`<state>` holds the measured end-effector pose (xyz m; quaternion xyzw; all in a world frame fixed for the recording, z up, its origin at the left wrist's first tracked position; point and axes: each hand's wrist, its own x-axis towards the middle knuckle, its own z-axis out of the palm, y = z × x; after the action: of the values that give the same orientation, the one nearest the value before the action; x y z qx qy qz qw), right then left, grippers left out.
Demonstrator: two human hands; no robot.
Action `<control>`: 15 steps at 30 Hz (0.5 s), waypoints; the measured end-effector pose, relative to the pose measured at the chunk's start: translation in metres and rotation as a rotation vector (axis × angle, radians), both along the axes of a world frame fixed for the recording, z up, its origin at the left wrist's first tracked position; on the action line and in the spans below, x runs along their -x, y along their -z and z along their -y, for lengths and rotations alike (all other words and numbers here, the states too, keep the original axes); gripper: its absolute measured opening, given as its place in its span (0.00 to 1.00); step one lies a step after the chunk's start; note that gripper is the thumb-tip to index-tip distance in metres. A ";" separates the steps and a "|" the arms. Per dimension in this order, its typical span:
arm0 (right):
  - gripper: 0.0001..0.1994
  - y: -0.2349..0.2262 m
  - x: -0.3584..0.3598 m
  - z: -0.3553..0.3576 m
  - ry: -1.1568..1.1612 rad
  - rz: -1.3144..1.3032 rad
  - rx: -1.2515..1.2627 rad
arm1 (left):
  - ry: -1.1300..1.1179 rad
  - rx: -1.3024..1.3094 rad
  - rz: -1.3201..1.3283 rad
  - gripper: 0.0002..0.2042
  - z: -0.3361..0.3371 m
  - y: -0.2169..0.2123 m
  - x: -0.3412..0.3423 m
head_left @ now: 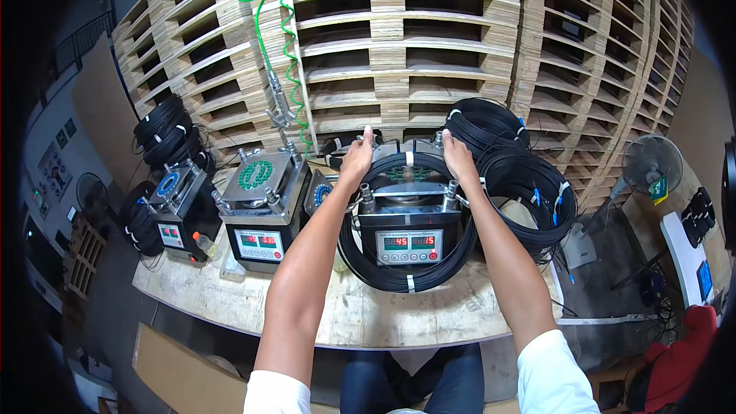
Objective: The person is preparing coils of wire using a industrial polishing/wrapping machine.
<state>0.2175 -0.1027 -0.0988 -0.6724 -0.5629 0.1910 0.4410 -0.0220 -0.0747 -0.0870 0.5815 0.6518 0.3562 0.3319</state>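
Observation:
Both my hands reach to the far corners of a dark, box-shaped polishing machine [372,224] with a lit red digital panel. My left hand [358,159] closes around the far left corner clamp, its thumb pointing up. At the far right corner clamp [439,138], my right hand [458,159] is closed the same way. Most fingers of both hands are hidden. A coil of black cable [409,280], tied with white bands, loops around the machine between my forearms. Green ring-like parts show dimly on the machine's top, behind the coil's upper edge.
Two similar machines, one with a green-ringed plate [256,175] and one with a blue ring [169,184], stand left on the wooden table [337,322]. Black cable coils [529,176] lie right. Stacked pallets [391,31] rise behind; a green spiral air hose [290,38] hangs down.

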 end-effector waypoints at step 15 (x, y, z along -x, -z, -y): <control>0.36 0.006 0.001 -0.008 0.078 0.053 0.002 | -0.086 -0.095 0.063 0.45 -0.013 0.007 -0.003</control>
<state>0.2168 -0.0951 -0.1052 -0.6991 -0.5476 0.1565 0.4323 -0.0192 -0.0614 -0.0944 0.5566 0.6478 0.4186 0.3086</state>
